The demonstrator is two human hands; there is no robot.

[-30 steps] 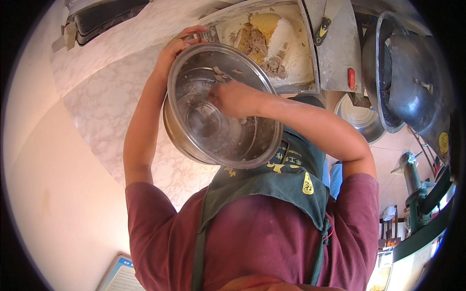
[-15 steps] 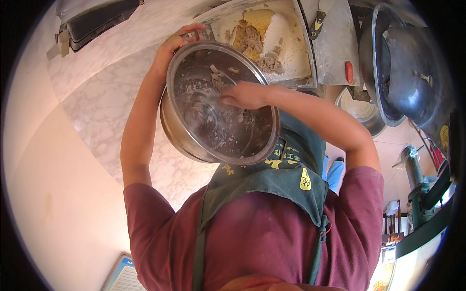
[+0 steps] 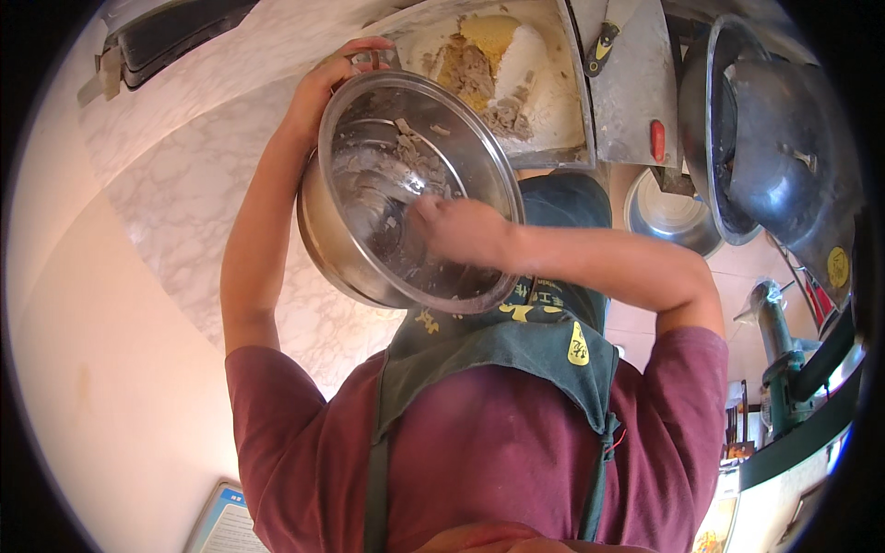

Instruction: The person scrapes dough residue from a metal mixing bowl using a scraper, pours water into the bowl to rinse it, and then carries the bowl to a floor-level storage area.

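One tilted, round, silvery metal pot point(image 3: 327, 235), left hand point(image 3: 334, 76) clamped on its far edge, right hand point(image 3: 468, 232) inside, grip too blurred to tell, beige scraps point(image 3: 411, 147) on inner wall

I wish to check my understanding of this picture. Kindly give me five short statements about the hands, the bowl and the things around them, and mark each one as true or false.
1. The right hand is within the opening of the metal bowl. True.
2. The left hand is also deep inside the bowl. False: it is outside, at the bowl's upper edge in the picture.
3. The tray bears a yellow heap and a white heap. True.
4. The inner wall of the bowl is perfectly clean. False: pale residue clings to it.
5. The person wears a dark green apron. True.
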